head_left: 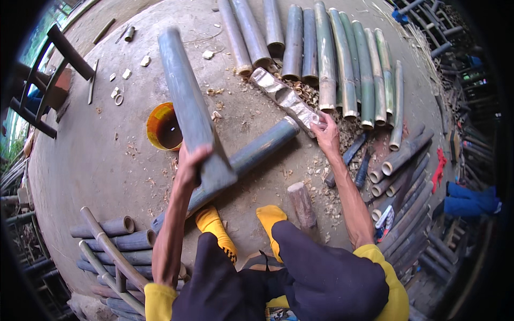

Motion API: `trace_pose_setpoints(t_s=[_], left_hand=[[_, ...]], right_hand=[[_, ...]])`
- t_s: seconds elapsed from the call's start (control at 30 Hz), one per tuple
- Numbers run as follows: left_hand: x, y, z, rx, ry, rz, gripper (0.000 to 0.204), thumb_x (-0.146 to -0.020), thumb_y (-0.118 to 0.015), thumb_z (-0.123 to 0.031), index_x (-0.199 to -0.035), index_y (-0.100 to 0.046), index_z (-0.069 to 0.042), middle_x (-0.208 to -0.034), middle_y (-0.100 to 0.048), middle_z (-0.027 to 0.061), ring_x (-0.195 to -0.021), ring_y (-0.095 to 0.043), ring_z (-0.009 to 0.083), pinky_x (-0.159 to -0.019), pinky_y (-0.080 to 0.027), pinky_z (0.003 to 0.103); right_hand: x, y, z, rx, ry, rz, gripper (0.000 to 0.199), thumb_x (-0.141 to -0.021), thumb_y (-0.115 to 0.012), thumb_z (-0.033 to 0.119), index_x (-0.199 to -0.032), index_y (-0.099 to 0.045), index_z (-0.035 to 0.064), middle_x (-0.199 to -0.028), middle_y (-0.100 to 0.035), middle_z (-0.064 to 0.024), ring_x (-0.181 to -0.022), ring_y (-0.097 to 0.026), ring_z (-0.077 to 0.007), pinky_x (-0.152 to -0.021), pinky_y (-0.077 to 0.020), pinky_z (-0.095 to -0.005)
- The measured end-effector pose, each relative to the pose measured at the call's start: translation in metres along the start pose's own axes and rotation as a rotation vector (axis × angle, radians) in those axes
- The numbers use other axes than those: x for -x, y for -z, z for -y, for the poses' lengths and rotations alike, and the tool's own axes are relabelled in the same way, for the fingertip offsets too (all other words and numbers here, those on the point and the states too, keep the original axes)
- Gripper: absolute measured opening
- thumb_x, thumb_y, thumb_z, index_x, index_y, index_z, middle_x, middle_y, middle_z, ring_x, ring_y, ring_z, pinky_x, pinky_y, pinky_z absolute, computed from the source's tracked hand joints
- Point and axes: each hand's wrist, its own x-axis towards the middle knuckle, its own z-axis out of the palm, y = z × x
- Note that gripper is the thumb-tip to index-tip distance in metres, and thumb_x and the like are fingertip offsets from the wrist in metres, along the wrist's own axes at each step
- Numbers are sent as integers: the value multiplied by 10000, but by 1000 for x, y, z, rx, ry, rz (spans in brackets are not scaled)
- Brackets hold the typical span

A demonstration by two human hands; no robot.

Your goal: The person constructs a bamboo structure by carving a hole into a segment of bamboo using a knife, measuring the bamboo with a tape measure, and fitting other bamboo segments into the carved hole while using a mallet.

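My left hand [191, 165] is closed around the lower part of a thick grey-green bamboo tube [187, 88], which stands tilted and is smeared by motion. Beneath that hand, a second bamboo tube [267, 143] lies slantwise on the ground in front of my feet. At the right, the fingers of my right hand [327, 135] pinch the near end of a long, crumpled, shiny silver-brown strip [284, 96]. Its far end reaches the row of upright-looking bamboo tubes [324, 59]. An orange-yellow bucket [155, 125] with dark contents stands left of the held tube.
Two dark tools [350, 152] lie among shavings right of my right forearm. A short wooden stump [302, 204] stands near my yellow-socked foot [270, 219]. Bamboo piles flank me at lower left [120, 243] and right [407, 152]. White chips [145, 61] dot the ground.
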Motion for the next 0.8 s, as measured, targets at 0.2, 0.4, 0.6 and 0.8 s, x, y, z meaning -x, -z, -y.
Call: trace_pose_setpoints(t_s=[0.2, 0.4, 0.6, 0.8], left_hand=[[117, 42, 17, -638, 87, 308, 964, -444, -797, -285, -1284, -433, 17, -1208, -528, 143, -1161, -480, 244, -1009, -331, 341], [130, 65, 54, -658, 225, 443, 834, -510, -787, -237, -1264, -489, -43, -1121, -586, 113, -1043, -558, 229, -935, -402, 351], [169, 199, 98, -1101, 111, -1023, 566, -769, -677, -231, -1201, -480, 78, -1116, -555, 177, -988, -541, 280, -876, -411, 361], [148, 231, 103, -275, 162, -832, 469, -731, -666, -74, -1178, -542, -6, -1140, -526, 121, -970, -549, 221, -886, -410, 322]], right_hand=[[117, -29, 92, -1218, -282, 708, 845, -786, -680, 437, -1415, -230, 98, -1291, -440, -150, -1067, -558, -254, -833, -506, -431], [189, -73, 53, -1396, -771, 400, 469, -725, -726, 217, -1123, -514, 90, -1046, -537, -44, -961, -531, -185, -868, -446, -416], [199, -103, 56, -1314, -979, 333, 565, -697, -753, 242, -1173, -483, 99, -1111, -499, -71, -1062, -468, -234, -899, -395, -500], [191, -124, 22, -1265, -1064, 453, 671, -708, -740, 335, -1256, -437, 95, -1309, -421, -108, -1227, -383, -289, -1015, -262, -586]])
